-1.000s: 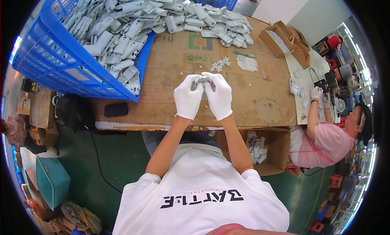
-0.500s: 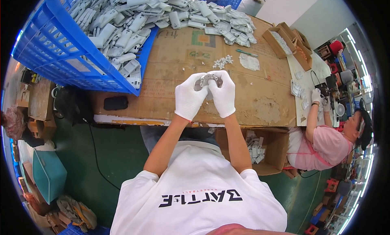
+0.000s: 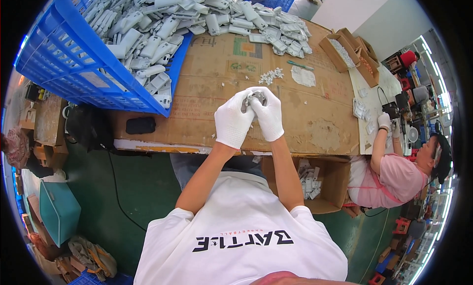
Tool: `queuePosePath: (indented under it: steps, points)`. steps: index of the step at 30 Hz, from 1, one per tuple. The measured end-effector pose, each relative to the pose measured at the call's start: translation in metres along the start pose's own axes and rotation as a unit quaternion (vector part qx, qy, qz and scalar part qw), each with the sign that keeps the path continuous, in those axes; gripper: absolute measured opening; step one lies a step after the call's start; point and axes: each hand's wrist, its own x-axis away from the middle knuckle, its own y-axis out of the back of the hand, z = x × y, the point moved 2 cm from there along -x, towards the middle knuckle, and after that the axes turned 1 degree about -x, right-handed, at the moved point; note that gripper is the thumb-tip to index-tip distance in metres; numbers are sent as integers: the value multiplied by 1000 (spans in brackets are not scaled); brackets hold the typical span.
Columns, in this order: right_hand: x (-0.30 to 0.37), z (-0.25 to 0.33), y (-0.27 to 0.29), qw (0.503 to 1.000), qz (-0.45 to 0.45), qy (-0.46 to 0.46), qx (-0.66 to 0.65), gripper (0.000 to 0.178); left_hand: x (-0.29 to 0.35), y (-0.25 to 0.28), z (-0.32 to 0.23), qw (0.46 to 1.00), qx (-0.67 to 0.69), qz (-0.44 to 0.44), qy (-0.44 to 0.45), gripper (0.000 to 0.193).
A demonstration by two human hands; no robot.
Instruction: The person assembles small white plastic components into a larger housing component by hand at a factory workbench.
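Both of my hands wear white knit gloves and meet above the cardboard-covered table (image 3: 197, 95). Between them is a small grey-white plastic housing (image 3: 254, 97), mostly covered by the gloves. My left hand (image 3: 233, 116) is closed round its left side. My right hand (image 3: 269, 113) grips the other side, with the thumb pressed on top. Just beyond the hands lies a little heap of tiny white parts (image 3: 271, 76). A blue crate (image 3: 93, 68) at the left holds many pale plastic housings (image 3: 157, 43), which spill along the table's far side.
A teal pen-like tool (image 3: 299, 65) and a paper scrap (image 3: 303, 77) lie right of the heap. Small cardboard boxes (image 3: 339, 52) stand at the back right. A black case (image 3: 140, 125) rests near the front left edge. A co-worker (image 3: 394, 171) sits at the right.
My hands have drawn closer together and turned the housing slightly, so less of it shows. The co-worker's hands have shifted a little.
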Motion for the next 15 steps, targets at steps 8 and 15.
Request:
queuePosePath:
  steps: [8,15]
  points:
    - [-3,-12,3,999,21,-2,-35,17,-1,-1,5,998,0,45,53,33]
    - [-5,-17,10,997,10,-18,-70,13,-4,-7,4,998,-7,52,30,33]
